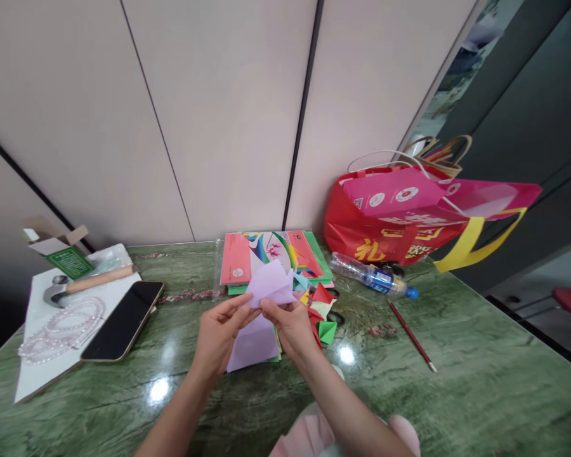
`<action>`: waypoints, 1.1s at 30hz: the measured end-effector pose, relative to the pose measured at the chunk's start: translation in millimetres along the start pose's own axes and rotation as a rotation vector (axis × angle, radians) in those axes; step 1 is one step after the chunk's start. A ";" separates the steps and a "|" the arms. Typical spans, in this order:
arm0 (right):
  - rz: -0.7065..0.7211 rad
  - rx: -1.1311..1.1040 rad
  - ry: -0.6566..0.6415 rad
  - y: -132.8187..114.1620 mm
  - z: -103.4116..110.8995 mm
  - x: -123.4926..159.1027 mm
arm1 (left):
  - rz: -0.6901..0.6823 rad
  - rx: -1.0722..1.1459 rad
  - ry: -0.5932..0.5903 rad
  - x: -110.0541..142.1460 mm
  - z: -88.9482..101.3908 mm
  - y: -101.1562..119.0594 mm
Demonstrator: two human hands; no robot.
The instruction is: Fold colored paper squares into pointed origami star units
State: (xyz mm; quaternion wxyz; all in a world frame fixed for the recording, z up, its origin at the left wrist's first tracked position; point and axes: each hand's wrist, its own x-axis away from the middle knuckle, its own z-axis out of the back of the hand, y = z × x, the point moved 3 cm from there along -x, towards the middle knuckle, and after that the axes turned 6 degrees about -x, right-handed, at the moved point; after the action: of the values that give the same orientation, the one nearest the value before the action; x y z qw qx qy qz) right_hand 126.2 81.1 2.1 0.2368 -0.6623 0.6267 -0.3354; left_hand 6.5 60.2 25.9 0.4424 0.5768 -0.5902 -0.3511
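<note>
A folded sheet of lilac paper (272,284) is held up between both hands above the table. My left hand (223,330) pinches its lower left edge, and my right hand (290,324) pinches the lower right, with the thumbs close together. Beneath the hands lies a stack of paper with a lilac sheet (255,346) on top. Several small folded paper pieces in red, yellow, blue and green, such as a green one (327,331), lie just right of the held paper. Behind it rests a red-covered pack of coloured paper (238,254), partly hidden by the held sheet.
Left, a white board (33,317) bears a hammer (99,279), beaded strands (64,330), an opened green box (71,261) and a phone (124,320). Right are a plastic bottle (374,276), a dark red pencil (412,335) and a red bag (361,219) against the wall.
</note>
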 end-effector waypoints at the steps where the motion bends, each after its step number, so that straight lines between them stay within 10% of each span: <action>1: 0.003 0.007 -0.003 -0.3 0.1 0.1 | -0.004 -0.022 -0.001 -0.3 0.9 0.6; 33: -0.091 -0.139 -0.065 2.4 -0.8 -0.6 | -0.034 -0.176 0.059 -1.2 7.6 -2.1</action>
State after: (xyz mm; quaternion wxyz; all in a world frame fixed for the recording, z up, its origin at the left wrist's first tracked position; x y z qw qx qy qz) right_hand 124.0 81.6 0.7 0.1950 -0.7155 0.6095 -0.2801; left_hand 0.2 60.4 21.1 0.5028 0.5556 -0.5338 -0.3918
